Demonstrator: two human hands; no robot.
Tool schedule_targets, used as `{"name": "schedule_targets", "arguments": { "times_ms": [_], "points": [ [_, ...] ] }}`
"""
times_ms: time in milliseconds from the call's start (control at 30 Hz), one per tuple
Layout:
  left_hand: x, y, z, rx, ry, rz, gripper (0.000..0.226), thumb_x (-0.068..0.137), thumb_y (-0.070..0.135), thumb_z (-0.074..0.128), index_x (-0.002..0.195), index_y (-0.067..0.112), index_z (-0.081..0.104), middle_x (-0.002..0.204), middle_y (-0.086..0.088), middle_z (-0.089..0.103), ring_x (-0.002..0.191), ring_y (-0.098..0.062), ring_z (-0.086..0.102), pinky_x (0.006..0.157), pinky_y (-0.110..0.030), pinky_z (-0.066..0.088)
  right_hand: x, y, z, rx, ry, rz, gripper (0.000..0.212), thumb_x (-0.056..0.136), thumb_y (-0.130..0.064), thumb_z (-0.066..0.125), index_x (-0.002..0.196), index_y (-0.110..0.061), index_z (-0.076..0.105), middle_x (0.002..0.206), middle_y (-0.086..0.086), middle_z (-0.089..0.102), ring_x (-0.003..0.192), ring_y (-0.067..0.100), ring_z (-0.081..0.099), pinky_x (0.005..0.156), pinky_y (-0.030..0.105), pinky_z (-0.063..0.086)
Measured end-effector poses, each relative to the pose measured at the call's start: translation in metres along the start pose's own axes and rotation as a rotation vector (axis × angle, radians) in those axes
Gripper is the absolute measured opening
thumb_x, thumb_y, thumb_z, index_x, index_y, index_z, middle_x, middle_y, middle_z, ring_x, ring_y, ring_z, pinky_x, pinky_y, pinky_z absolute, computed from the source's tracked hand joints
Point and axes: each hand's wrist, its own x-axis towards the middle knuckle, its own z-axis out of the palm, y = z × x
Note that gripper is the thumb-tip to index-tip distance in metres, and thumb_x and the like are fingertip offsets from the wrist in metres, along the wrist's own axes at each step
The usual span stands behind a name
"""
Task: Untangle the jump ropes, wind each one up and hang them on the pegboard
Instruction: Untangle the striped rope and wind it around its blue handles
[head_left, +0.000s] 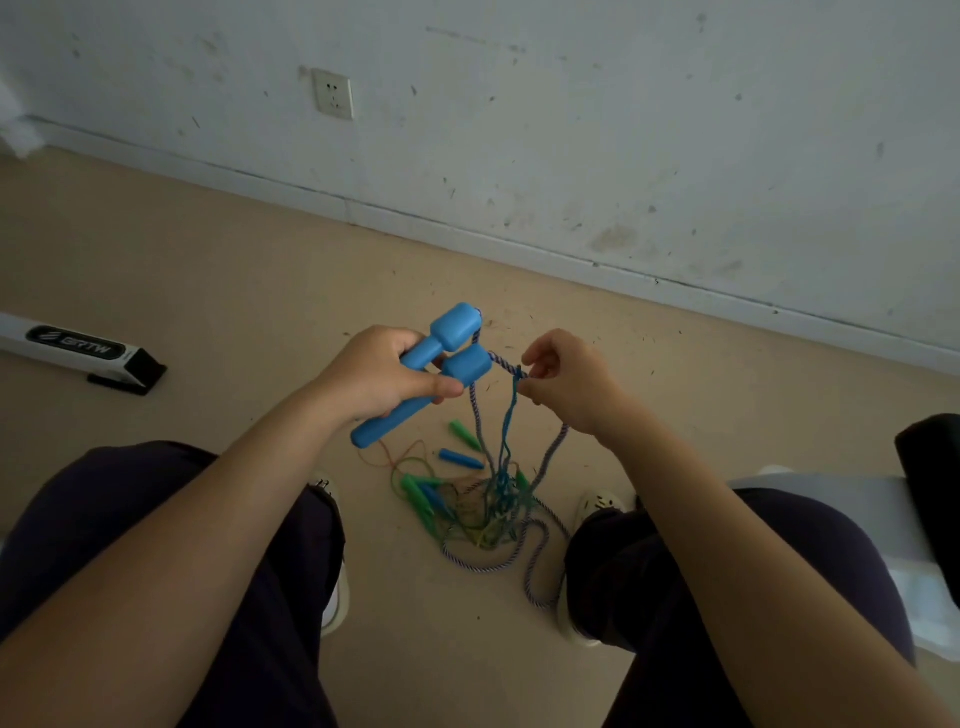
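My left hand (382, 376) grips two big blue jump-rope handles (447, 345) side by side, thick ends pointing away from me. A blue-and-white braided rope (550, 454) leaves them and hangs to the floor. My right hand (566, 379) pinches that rope at a knot with a thin blue cord (511, 415), just right of the handles. Below, between my feet, lies a tangle of thin ropes (485, 512) in blue, green, yellow and orange, with small green handles (465, 434) and small blue handles (460, 459) among it.
I sit with both knees in dark trousers framing the floor. A white-and-black box (78, 351) lies on the floor at left. A scuffed white wall with a socket (332, 93) stands ahead. Something dark and white (924, 467) sits at my right.
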Motion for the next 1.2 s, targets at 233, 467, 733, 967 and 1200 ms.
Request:
{"name": "schedule_targets", "arguments": {
  "times_ms": [233,467,733,967,1200],
  "points": [
    [-0.002,0.000,-0.003,0.073,-0.068,-0.018,0.029,0.078,0.036,0.083,0.102,0.027,0.070,0.079,0.011,0.076,0.072,-0.002,0.067,0.053,-0.023,0.041,-0.001,-0.002,-0.004,0.031,-0.019,-0.056,0.016,0.084,-0.026,0.076,0.096,-0.017,0.071,0.063,-0.012,0.054,0.055,0.001,0.045,0.054,0.017,0.036],
    [-0.001,-0.002,-0.007,0.062,-0.139,0.001,0.028,0.080,0.035,0.081,0.104,0.028,0.069,0.079,0.008,0.076,0.052,0.003,0.058,0.045,-0.022,0.039,-0.006,-0.008,-0.007,0.199,-0.132,-0.126,0.007,0.086,-0.018,0.074,0.090,-0.023,0.075,0.065,-0.008,0.059,0.057,0.004,0.046,0.056,0.014,0.040],
    [0.001,-0.007,-0.007,0.131,-0.118,0.011,0.031,0.073,0.037,0.086,0.100,0.031,0.071,0.086,-0.002,0.071,0.055,-0.005,0.053,0.043,-0.019,0.039,-0.006,-0.011,0.002,0.065,-0.130,-0.167,0.011,0.090,-0.014,0.068,0.099,-0.011,0.073,0.069,-0.004,0.058,0.060,0.002,0.048,0.060,0.017,0.041],
    [0.004,-0.010,-0.011,0.084,-0.075,-0.002,0.024,0.075,0.038,0.084,0.087,0.022,0.071,0.063,0.011,0.064,0.048,-0.007,0.049,0.045,-0.023,0.039,-0.003,-0.012,0.000,0.305,-0.065,-0.188,0.010,0.089,-0.015,0.070,0.097,-0.020,0.074,0.049,-0.015,0.037,0.050,0.003,0.031,0.053,0.017,0.030],
    [0.000,-0.008,-0.005,0.092,-0.108,-0.013,0.023,0.080,0.037,0.081,0.092,0.019,0.071,0.071,0.009,0.072,0.043,-0.001,0.050,0.043,-0.020,0.039,-0.007,-0.017,0.002,0.402,-0.123,-0.169,0.017,0.095,-0.004,0.060,0.102,-0.009,0.075,0.055,-0.016,0.055,0.046,0.001,0.042,0.049,0.012,0.034]
  ]
}}
